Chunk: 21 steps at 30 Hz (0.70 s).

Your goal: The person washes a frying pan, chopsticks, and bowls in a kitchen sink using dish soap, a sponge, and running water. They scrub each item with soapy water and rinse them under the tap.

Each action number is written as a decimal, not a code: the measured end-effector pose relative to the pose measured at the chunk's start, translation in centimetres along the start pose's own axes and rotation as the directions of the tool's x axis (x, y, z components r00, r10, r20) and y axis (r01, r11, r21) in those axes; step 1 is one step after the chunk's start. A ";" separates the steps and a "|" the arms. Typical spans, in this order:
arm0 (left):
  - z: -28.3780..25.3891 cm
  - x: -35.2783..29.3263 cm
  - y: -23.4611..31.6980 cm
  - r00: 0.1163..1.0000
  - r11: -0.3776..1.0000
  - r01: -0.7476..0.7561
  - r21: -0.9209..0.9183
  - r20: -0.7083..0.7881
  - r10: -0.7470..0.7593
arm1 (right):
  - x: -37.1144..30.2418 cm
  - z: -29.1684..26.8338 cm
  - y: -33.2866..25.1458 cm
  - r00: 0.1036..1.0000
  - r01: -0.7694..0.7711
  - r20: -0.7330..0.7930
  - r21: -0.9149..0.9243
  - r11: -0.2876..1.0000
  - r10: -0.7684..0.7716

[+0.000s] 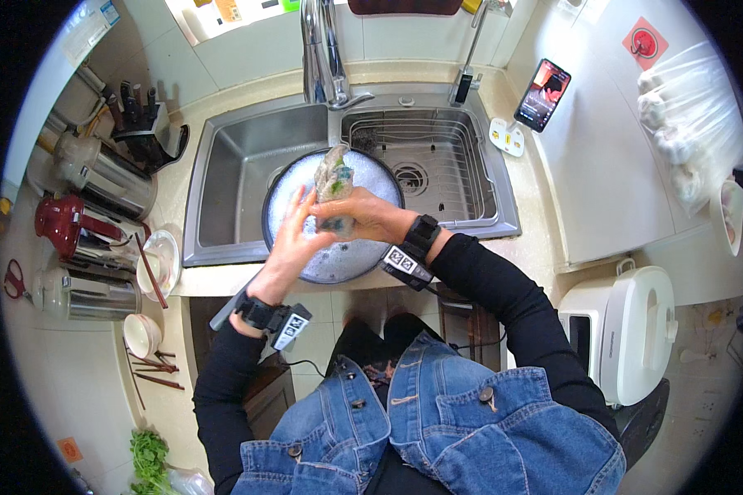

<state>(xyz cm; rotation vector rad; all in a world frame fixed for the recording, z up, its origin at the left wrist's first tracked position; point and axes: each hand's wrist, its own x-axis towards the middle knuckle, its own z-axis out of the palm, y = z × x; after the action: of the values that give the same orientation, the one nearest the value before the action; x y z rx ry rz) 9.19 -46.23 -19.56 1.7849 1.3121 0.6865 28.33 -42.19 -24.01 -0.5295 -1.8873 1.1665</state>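
Observation:
Over a round dark-rimmed pan (338, 271) of foamy water, a crumpled wet dishcloth (335, 177), greyish with green and blue patches, stands up from my grip. My right hand (365, 213) is closed round its lower part, fingers pointing left. Just left of it, my left hand (287, 247) has its fingers stretched upward and apart. Its thumb reaches to the cloth's lower end, beside the right fingers; whether it presses on the cloth is hard to see. The pan rests across the front of the double steel sink (231, 177), below the chrome faucet (322, 66).
A wire rack (437, 153) fills the right basin. At left stand a knife block (140, 132), metal canisters, a plate with chopsticks (163, 262) and a bowl (142, 336). At right are a propped phone (542, 95) and a white rice cooker (636, 334). Greens (149, 462) lie lower left.

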 end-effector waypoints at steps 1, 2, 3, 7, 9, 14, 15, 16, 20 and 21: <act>-1.1 0.3 -0.1 0.995 0.927 0.087 -0.364 0.070 -0.066 | -0.2 -0.5 0.5 0.971 -0.240 0.065 0.272 0.932 0.231; -1.7 1.0 0.0 0.991 0.861 0.132 -0.491 0.058 -0.119 | -0.3 -0.8 0.8 0.935 -0.355 0.127 0.370 0.858 0.332; -2.2 1.4 0.1 0.998 0.906 0.041 -0.421 -0.024 -0.056 | -0.3 -1.2 1.1 0.931 -0.366 0.143 0.351 0.862 0.337; -3.2 3.8 1.4 0.999 0.858 -0.006 -0.513 -0.048 -0.022 | 0.5 -0.7 0.7 0.893 -0.449 0.202 0.342 0.826 0.402; -3.3 4.9 2.2 0.993 0.714 0.089 -0.694 0.122 -0.005 | 1.1 -0.3 -0.2 0.796 -0.593 0.323 0.585 0.553 0.512; -2.3 5.9 2.5 0.975 0.519 0.078 -0.851 0.173 0.136 | 2.2 -0.5 -2.0 0.672 -0.705 0.511 0.663 0.251 0.537; -2.1 5.8 2.3 0.963 0.459 0.102 -0.882 0.204 0.178 | 2.3 -0.7 -2.1 0.678 -0.707 0.518 0.653 0.271 0.521; -2.0 5.8 2.1 0.946 0.401 0.132 -0.907 0.236 0.223 | 2.5 -1.0 -2.1 0.675 -0.694 0.517 0.688 0.215 0.526; -1.8 5.5 1.6 0.952 0.569 0.040 -0.821 0.205 0.228 | 2.8 -1.5 -1.8 0.710 -0.620 0.526 0.782 0.063 0.469; -1.7 5.5 1.6 0.972 0.586 0.026 -0.810 0.157 0.174 | 2.9 -1.6 -1.6 0.713 -0.612 0.515 0.788 0.063 0.475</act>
<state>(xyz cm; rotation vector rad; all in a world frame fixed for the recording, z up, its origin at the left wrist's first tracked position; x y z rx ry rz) 10.38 -40.74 -17.48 1.0922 0.5790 0.9145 28.12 -40.14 -21.00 -0.4679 -0.6302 2.6126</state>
